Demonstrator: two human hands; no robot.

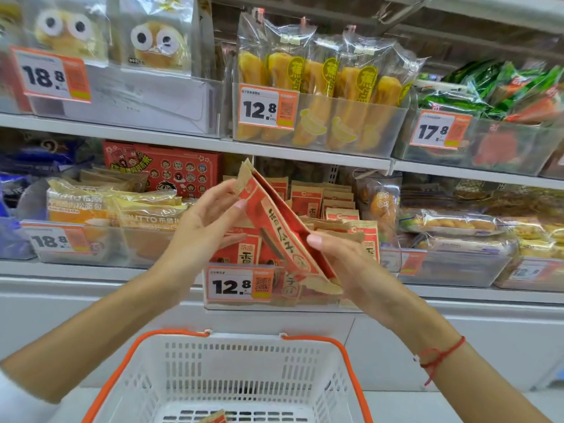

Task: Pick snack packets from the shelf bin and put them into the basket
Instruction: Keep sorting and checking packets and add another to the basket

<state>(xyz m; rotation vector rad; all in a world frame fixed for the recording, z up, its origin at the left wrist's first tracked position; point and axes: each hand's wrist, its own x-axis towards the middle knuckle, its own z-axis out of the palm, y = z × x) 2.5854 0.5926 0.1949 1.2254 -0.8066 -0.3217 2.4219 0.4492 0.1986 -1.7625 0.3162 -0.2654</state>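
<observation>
Both hands held one snack packet slantwise: left hand pinched its top corner, right hand gripped the lower edge. Below the grip waited the basket. Probably light, crinkly, slippery; edges seemed safest.

I'm seeing a red and kraft-brown snack packet with dark lettering, a white slotted basket showing orange handles, an orange-framed white price tag bearing black digits, and a red thread bracelet.
</observation>
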